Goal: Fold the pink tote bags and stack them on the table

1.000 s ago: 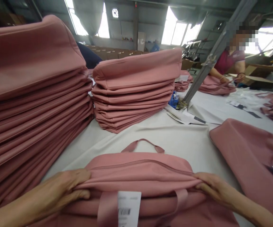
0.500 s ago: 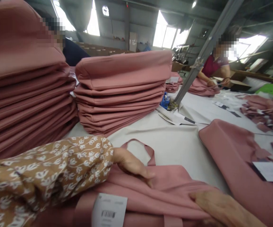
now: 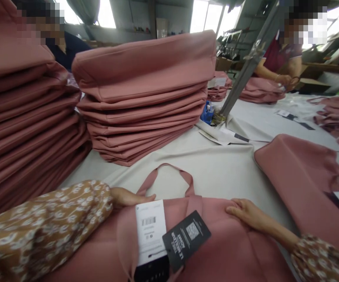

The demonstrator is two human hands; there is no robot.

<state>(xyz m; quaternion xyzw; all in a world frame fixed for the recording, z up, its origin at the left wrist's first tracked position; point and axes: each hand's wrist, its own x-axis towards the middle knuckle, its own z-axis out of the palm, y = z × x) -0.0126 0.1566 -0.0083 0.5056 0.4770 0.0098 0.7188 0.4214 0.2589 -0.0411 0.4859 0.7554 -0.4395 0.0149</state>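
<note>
My left hand (image 3: 128,196) lies flat and open on the near-left corner of the dusty-pink fabric tote bag (image 3: 216,250), gripping nothing. Its white barcode tag (image 3: 149,231) and black card tag (image 3: 186,239) face up beside the strap. My right hand (image 3: 247,213) rests open on its right edge; the bag looks smoothed but not yet on the tall stack of folded pink bags (image 3: 25,125) left of it.

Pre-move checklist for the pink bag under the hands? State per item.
1. Left hand on the pink bag, top left edge: ok.
2. Right hand flat on the bag's top right edge: ok.
3. Handle loop lying free on the table cloth: ok.
4. White barcode tag and black tag face up on the bag: ok.
5. Middle stack squared and level: not ok, it slopes.
6. Zipper closed: cannot tell.
</note>
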